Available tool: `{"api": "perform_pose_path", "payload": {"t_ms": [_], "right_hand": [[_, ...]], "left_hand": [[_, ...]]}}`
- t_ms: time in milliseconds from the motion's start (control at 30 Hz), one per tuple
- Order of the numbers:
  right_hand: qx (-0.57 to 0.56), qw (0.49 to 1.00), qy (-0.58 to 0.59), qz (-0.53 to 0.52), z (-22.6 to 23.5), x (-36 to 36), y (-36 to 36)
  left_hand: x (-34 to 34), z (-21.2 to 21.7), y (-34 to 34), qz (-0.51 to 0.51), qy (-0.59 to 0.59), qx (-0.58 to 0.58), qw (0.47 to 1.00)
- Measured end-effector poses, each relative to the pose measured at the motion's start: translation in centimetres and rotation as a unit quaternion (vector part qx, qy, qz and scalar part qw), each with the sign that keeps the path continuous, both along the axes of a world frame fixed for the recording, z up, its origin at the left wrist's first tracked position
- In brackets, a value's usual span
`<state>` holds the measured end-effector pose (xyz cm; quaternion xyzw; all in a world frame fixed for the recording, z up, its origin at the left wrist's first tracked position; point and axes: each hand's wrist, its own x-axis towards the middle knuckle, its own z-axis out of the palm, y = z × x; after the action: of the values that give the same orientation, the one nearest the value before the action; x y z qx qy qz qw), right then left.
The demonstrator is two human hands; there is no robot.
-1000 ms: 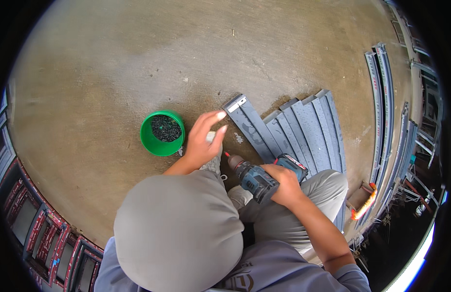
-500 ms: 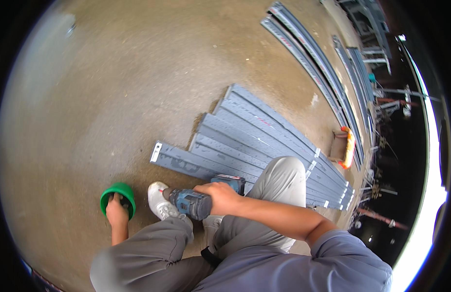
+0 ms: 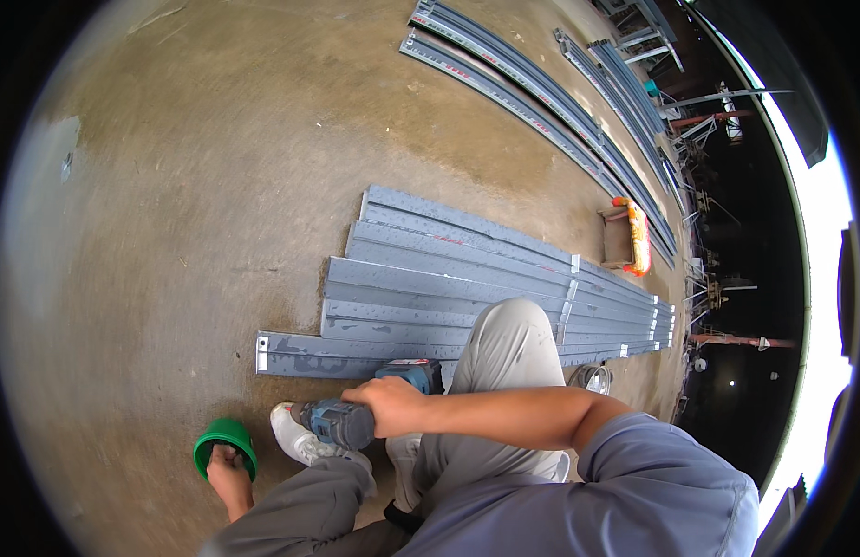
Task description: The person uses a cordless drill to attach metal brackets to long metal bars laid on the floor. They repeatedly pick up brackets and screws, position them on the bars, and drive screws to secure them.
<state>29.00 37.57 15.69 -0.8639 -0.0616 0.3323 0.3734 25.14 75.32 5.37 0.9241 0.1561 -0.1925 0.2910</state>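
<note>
My right hand (image 3: 393, 405) is wrapped round the grip of a blue and black cordless drill (image 3: 342, 424). The drill is held low over my white shoe, its front end pointing left and its battery end toward the grey metal profiles. Down at the left, my left hand (image 3: 228, 471) reaches into a small green bucket (image 3: 228, 431) on the floor. Its fingertips are hidden inside, among dark contents too small to make out. Just beyond my feet lie several long grey metal profiles (image 3: 402, 302) side by side, wet with drops; the nearest one (image 3: 305, 355) sticks out farther left.
More long profiles (image 3: 514, 88) lie on the concrete floor (image 3: 216, 186) farther off. A small stool with an orange-patterned top (image 3: 638, 237) stands between the two groups. Beside my raised knee is a round metal container (image 3: 592, 379). Metal frames and stands line the dark right side.
The view has turned, so the profiles now lie more level and farther left in the picture. My left hand is still in the bucket and my right still holds the drill.
</note>
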Motion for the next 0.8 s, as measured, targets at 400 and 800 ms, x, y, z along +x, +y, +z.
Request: {"api": "perform_pose_path", "payload": {"t_ms": [400, 800], "right_hand": [[0.004, 1.0, 0.008, -0.022, 0.3, 0.1, 0.1], [0.233, 0.968, -0.006, -0.094, 0.6, -0.2, -0.1]], "left_hand": [[2.1, 2.5, 0.5, 0.206, -0.055, -0.256, 0.943], [6.4, 4.7, -8.1, 0.326, 0.105, -0.619, 0.707]]}}
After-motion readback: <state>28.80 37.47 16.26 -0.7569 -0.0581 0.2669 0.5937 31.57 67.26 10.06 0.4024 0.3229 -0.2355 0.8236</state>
